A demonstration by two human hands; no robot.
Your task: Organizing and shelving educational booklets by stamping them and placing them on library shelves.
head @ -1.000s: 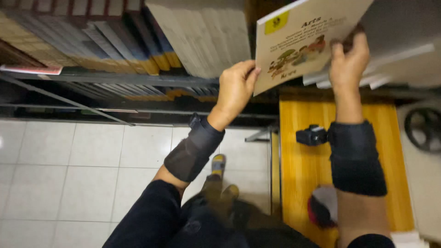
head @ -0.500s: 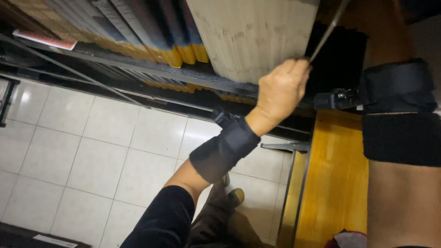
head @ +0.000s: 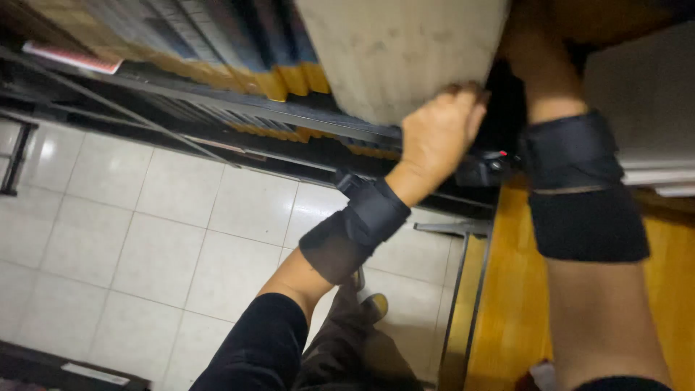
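Left hand (head: 438, 134) at 12 o'clock, fingers curled shut against the lower right edge of the pale stack of books (head: 398, 51) on the shelf (head: 217, 101). Black wrist strap (head: 355, 228) on that arm. Right forearm reaches up at 1 o'clock past a black wrist strap (head: 579, 185); the hand itself is out of view, so its fingers can't be told. Yellow-spined books (head: 282, 80) sit just left of the stack. Tiled floor (head: 145, 239) below, wooden board (head: 507, 311) at 5 o'clock.

One label only — a red-and-white strip (head: 71, 58) on the shelf edge, upper left.
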